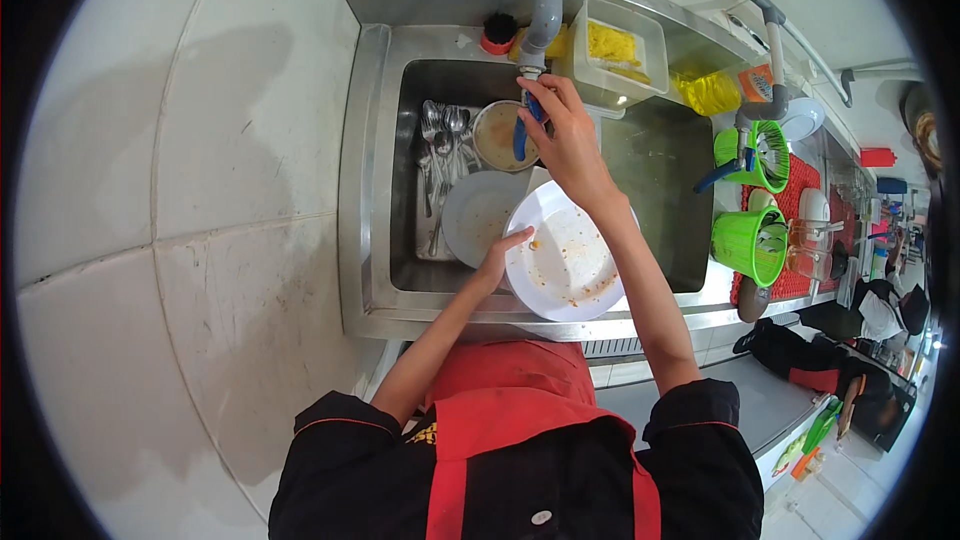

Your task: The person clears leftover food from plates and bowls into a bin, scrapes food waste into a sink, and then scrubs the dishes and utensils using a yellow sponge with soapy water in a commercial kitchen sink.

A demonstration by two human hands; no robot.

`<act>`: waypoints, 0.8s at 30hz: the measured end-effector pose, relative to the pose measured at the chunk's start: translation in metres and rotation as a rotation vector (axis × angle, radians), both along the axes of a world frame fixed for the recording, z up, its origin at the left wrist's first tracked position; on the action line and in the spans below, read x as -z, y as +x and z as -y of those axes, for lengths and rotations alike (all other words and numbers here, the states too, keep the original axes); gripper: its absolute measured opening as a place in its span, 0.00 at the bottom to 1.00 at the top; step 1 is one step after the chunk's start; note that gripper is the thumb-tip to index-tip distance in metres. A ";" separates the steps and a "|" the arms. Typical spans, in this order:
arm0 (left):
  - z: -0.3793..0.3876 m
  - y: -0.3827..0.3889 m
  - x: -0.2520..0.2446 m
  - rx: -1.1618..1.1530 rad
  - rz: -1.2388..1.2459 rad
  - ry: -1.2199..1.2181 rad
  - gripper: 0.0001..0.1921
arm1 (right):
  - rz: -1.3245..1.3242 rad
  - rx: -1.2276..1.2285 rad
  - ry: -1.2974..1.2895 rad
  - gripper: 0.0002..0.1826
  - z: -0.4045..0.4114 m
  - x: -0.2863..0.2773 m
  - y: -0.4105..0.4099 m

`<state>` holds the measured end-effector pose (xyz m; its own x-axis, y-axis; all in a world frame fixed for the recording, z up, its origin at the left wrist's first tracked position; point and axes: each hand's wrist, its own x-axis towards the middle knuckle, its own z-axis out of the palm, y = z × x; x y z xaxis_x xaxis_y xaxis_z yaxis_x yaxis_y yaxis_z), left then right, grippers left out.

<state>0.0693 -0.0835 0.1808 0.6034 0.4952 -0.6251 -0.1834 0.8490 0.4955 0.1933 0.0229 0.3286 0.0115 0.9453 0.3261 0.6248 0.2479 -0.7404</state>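
My left hand (501, 261) grips the left rim of a white plate (566, 259) that carries orange and brown food scraps. The plate is tilted over the sink's front edge. Up at the tap (531, 79), my right hand (562, 139) has its fingers on the blue lever handle (520, 136). Below that hand, in the left basin (409, 165), sit a bowl of cloudy brownish liquid (501, 136) and another plate (476, 221). Several spoons and forks (442, 142) lie in a metal tray beside them. My right forearm hides part of the held plate.
The right basin (660, 157) holds murky water. Behind it stand a clear plastic tub (637, 37) with yellow sponges and a red-based black brush (499, 31). Green baskets of utensils (739, 247) rest on a red mat at right, near a second tap (724, 172). Another person (821, 367) is farther right.
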 end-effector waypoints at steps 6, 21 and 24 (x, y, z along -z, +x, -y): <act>-0.005 -0.008 0.005 -0.122 0.034 0.036 0.32 | 0.019 -0.046 -0.024 0.19 -0.001 -0.004 0.001; -0.006 -0.009 0.036 -0.163 0.055 -0.149 0.27 | -0.050 0.416 -0.775 0.22 0.194 0.073 0.088; -0.010 -0.021 0.033 -0.085 0.004 -0.108 0.31 | -0.182 0.460 -0.700 0.22 0.198 0.070 0.078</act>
<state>0.0487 -0.0732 0.1481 0.5652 0.4743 -0.6750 -0.2585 0.8788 0.4010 0.2712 -0.1748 0.2583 0.4391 0.8165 -0.3750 0.4080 -0.5530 -0.7264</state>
